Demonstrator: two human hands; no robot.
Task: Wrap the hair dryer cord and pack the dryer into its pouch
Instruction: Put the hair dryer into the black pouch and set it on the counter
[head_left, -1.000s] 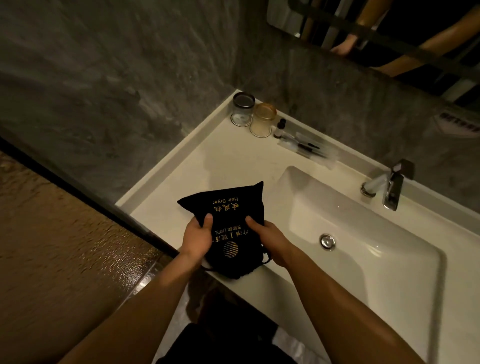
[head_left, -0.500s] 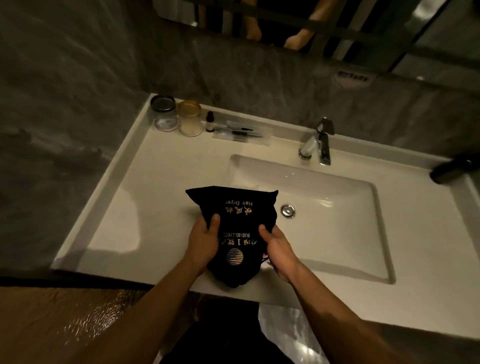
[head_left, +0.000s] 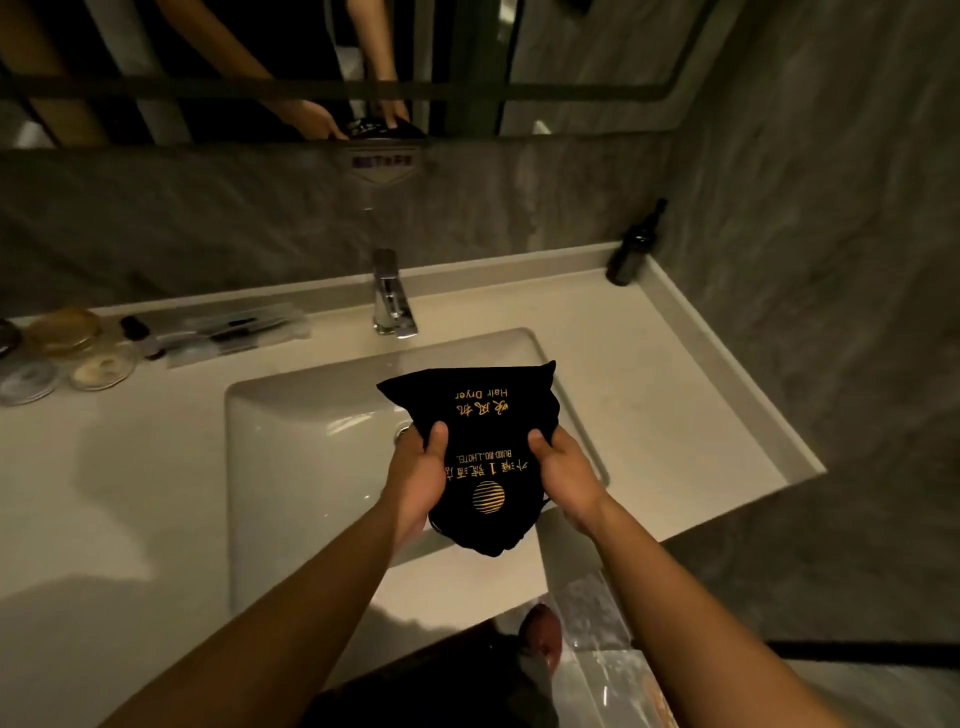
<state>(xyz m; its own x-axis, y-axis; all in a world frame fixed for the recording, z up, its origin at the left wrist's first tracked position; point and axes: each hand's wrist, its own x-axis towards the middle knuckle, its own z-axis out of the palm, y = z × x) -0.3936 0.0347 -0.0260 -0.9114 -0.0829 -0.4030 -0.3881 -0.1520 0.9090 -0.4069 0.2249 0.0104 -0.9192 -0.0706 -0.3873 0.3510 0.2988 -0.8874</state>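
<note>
While the white counter fills most of the lower frame w/ its sink basin at centre, a black pouch w/ gold print is held just above the basin's right half, off the surface. Left hand grips its left edge, thumb on top; right hand grips the right edge likewise. Faucet stands behind the basin. Dark bottle sits upper right; jars at left edge.

Pale vanity counter with sunken basin. Chrome faucet stood behind basin. Dark bottle in back right corner; lidded jars and wrapped toiletries at back left.
</note>
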